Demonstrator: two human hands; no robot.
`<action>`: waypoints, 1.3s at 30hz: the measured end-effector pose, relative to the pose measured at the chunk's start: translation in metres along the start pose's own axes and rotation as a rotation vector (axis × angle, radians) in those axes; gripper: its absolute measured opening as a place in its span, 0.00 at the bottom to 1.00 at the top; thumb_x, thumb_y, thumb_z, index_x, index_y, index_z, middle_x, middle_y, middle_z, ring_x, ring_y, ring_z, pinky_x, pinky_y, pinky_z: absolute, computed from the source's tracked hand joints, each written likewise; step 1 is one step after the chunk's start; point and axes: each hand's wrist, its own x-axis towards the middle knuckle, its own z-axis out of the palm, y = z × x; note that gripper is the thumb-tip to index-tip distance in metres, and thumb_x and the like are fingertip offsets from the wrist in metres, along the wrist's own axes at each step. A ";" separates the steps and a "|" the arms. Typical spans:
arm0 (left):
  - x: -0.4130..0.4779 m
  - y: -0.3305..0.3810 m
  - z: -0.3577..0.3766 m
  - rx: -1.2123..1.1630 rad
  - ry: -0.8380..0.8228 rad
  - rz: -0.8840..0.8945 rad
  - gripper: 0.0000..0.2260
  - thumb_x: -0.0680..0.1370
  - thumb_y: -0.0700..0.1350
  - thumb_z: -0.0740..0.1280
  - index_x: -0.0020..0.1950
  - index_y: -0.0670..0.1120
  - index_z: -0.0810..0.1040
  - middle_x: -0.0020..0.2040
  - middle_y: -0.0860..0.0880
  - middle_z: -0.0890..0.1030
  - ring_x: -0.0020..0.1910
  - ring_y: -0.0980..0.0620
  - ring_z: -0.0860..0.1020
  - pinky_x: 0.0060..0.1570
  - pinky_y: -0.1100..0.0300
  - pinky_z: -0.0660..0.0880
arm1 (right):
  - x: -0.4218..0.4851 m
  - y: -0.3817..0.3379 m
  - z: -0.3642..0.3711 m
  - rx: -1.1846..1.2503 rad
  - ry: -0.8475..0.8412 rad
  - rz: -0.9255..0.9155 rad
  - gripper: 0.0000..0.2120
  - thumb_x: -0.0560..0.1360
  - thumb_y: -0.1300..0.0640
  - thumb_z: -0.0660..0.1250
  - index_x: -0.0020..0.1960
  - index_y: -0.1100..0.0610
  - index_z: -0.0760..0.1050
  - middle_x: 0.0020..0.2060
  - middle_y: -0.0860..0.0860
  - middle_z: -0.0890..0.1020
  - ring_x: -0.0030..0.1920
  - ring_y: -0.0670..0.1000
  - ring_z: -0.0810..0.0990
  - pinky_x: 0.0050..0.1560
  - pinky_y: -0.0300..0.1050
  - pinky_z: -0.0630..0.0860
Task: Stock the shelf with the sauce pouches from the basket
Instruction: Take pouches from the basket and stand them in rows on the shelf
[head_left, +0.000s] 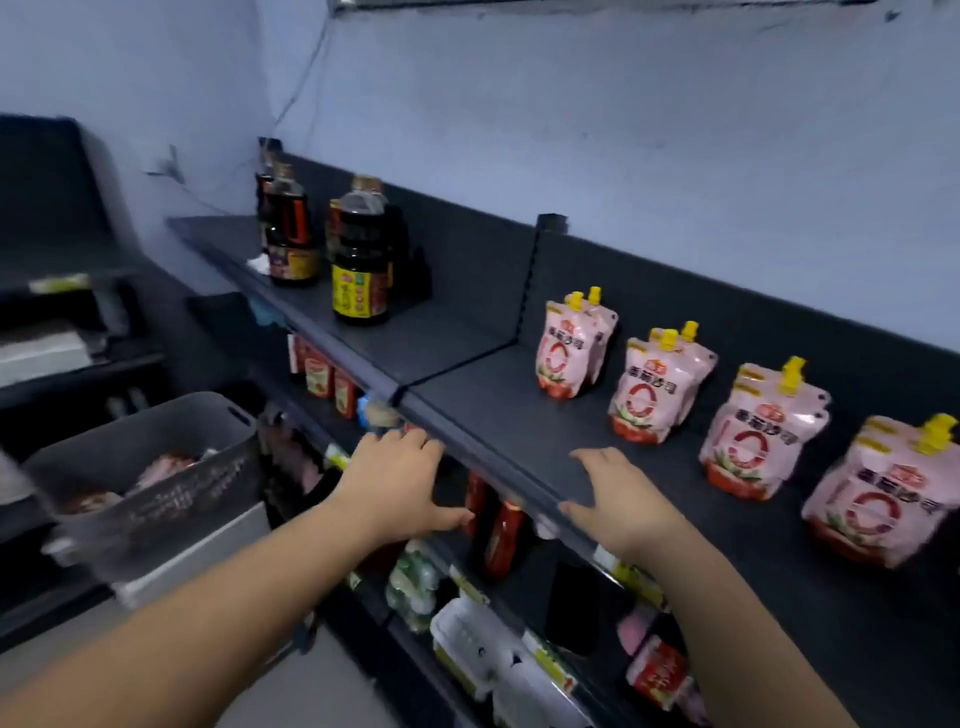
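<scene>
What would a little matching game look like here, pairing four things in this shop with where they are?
Things:
1. pouches
2. bottles
3. basket
4. right hand

Places:
A. on the shelf's front edge
B. left, beside the shelves
C. top shelf, right of the divider
D. top shelf, left of the divider

Pairs: 1-C, 2-D, 3-B, 4-A

We had the dark top shelf (483, 415) right past our fingertips. Pink sauce pouches (756, 431) stood on it in four little stacks beyond our right hand (618, 499), dark sauce bottles (358, 260) way off past our left hand (400, 478).
</scene>
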 end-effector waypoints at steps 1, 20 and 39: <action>-0.011 -0.029 0.002 0.019 -0.002 -0.058 0.40 0.66 0.76 0.58 0.67 0.51 0.71 0.62 0.49 0.76 0.62 0.45 0.75 0.58 0.49 0.70 | 0.013 -0.026 0.010 0.006 0.008 -0.059 0.33 0.78 0.48 0.67 0.78 0.55 0.59 0.74 0.54 0.64 0.72 0.57 0.67 0.71 0.48 0.65; -0.094 -0.305 0.063 0.032 -0.085 -0.728 0.37 0.66 0.74 0.62 0.66 0.50 0.71 0.61 0.49 0.78 0.60 0.45 0.77 0.57 0.49 0.71 | 0.210 -0.323 0.139 -0.055 -0.253 -0.633 0.33 0.76 0.49 0.69 0.77 0.54 0.59 0.72 0.55 0.67 0.71 0.59 0.68 0.71 0.52 0.66; -0.043 -0.486 0.137 -0.181 -0.173 -1.126 0.36 0.69 0.72 0.64 0.70 0.53 0.67 0.65 0.50 0.76 0.64 0.47 0.74 0.62 0.49 0.70 | 0.402 -0.501 0.268 -0.043 -0.526 -0.833 0.28 0.77 0.51 0.68 0.74 0.54 0.65 0.69 0.53 0.72 0.66 0.56 0.73 0.65 0.50 0.72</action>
